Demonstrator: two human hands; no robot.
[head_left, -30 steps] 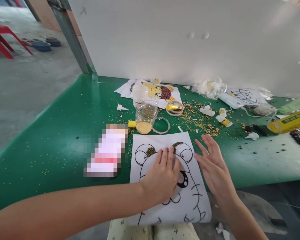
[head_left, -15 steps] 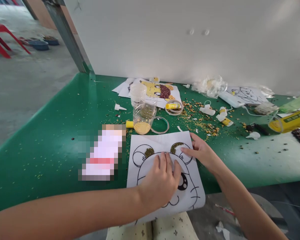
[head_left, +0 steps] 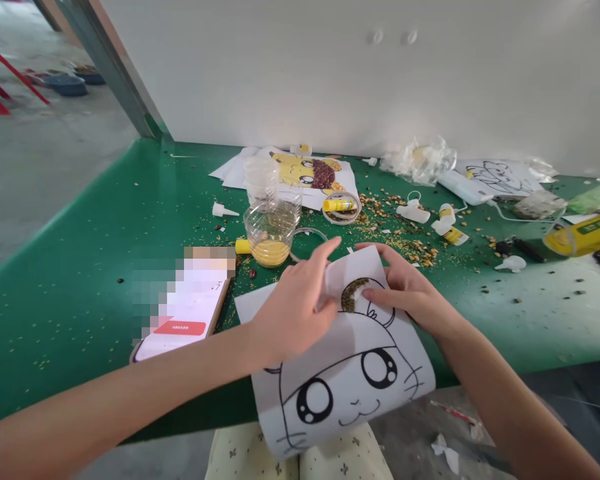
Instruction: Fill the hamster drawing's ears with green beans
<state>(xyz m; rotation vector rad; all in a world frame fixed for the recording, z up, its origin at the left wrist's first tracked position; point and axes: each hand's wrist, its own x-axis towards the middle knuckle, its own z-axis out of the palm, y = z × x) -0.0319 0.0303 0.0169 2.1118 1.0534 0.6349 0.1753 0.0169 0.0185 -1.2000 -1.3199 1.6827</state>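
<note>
A white paper printed with a cartoon animal face droops over the table's front edge, above my lap. Small green beans fill part of its right ear outline. My right hand grips the upper right edge, thumb on the printed side and fingers behind. Over the upper left part lies my left hand, index finger stretched past the top edge and thumb apart from it. It hides the left ear, and its other fingers are mostly out of sight. Just beyond stands a clear plastic jar with yellow grains in the bottom.
A phone lies left of the paper. Behind are a bean-decorated picture, a tape roll, glue bottles, scattered beans and a crumpled plastic bag. A yellow tube-shaped container is at right.
My left hand has lifted from the middle of the face to the upper left of the paper. The sheet has turned and bent, showing both eyes. My right hand keeps its edge grip.
</note>
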